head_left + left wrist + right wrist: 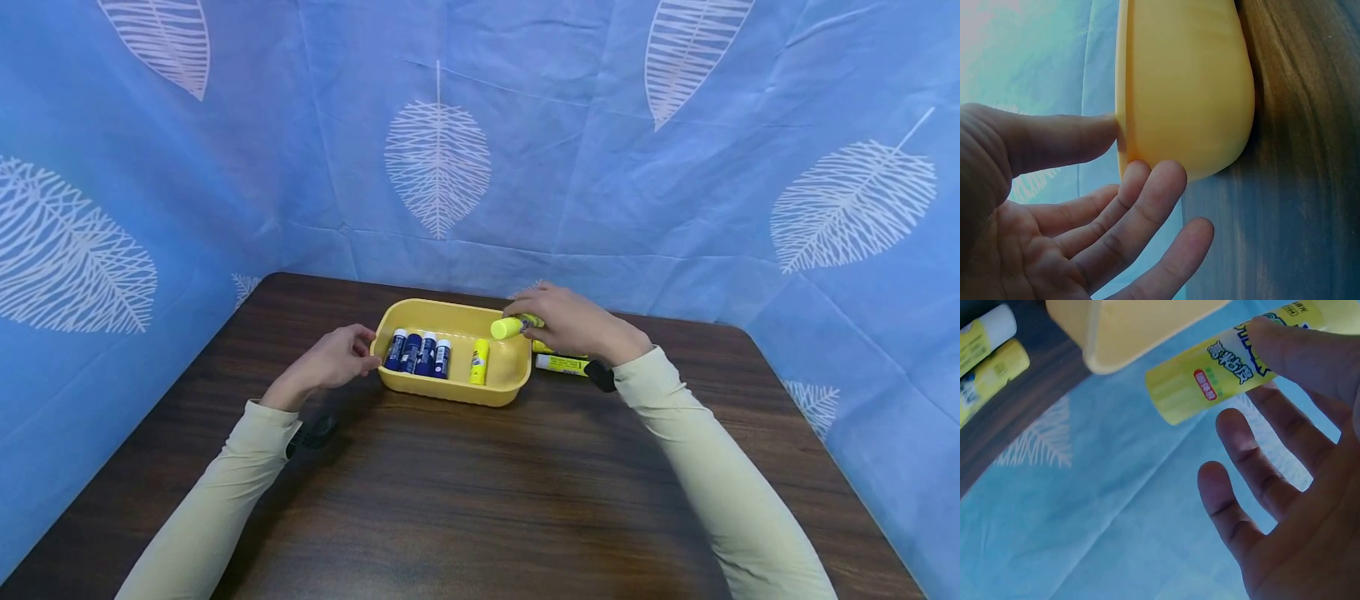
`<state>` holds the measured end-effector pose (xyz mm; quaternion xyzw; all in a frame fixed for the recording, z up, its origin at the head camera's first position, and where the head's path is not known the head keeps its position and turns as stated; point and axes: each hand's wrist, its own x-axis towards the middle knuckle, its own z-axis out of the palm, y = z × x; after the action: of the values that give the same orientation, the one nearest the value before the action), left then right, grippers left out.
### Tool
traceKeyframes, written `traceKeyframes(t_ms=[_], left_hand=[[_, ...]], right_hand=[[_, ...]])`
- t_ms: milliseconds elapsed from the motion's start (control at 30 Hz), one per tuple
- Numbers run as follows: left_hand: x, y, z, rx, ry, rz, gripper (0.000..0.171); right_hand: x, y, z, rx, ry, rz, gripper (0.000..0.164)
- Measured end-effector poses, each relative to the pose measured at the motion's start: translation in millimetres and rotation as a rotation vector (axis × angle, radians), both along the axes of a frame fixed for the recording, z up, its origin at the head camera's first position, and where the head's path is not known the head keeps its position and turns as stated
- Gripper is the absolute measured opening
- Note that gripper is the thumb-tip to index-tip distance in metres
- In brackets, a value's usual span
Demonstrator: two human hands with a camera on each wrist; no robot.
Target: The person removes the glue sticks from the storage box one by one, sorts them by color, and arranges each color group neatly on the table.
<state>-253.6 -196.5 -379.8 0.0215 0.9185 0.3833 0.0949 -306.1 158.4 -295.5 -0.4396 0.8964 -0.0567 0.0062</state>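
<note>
My right hand (566, 321) pinches a yellow glue stick (507, 327) between thumb and fingers, tilted over the right end of a yellow plastic basket (450, 394). In the right wrist view, the printed label of this glue stick (1210, 378) shows, and the other fingers stand apart from it. My left hand (333, 358) is at the basket's left end, its thumb and fingertips touching the rim and outer wall with the fingers spread. Inside the basket, several blue glue sticks (425, 354) lie side by side at the left, and one yellow glue stick (479, 362) lies right of them.
Right of the basket, a yellow glue stick with a white end (562, 364) lies on the dark wooden table (480, 483). Another yellow glue stick (994, 378) is beside it, partly hidden by my right hand in the head view. A blue leaf-patterned cloth (525, 167) hangs behind the table.
</note>
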Motion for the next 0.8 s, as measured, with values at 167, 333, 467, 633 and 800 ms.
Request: traceKeyframes(t_ms=[167, 333, 467, 633, 800], left_hand=[[0.1, -1, -0.1, 0.007, 0.002, -0.006, 0.045], [1.0, -1, 0.5, 0.000, 0.004, -0.010, 0.045], [1.4, -1, 0.7, -0.012, 0.007, -0.019, 0.046], [1.8, -1, 1.0, -0.015, 0.005, -0.018, 0.046], [2.4, 0, 2.5, -0.012, 0.005, -0.024, 0.047]], right_hand=[[9.0, 21, 1.5, -0.018, 0.009, -0.073, 0.033], [14.8, 42, -8.8, -0.025, -0.043, -0.152, 0.035], [17.4, 57, -23.0, -0.021, -0.076, -0.201, 0.036], [17.8, 70, -43.0, -0.032, -0.061, -0.208, 0.035], [16.5, 78, -65.1, -0.041, -0.011, -0.220, 0.032]])
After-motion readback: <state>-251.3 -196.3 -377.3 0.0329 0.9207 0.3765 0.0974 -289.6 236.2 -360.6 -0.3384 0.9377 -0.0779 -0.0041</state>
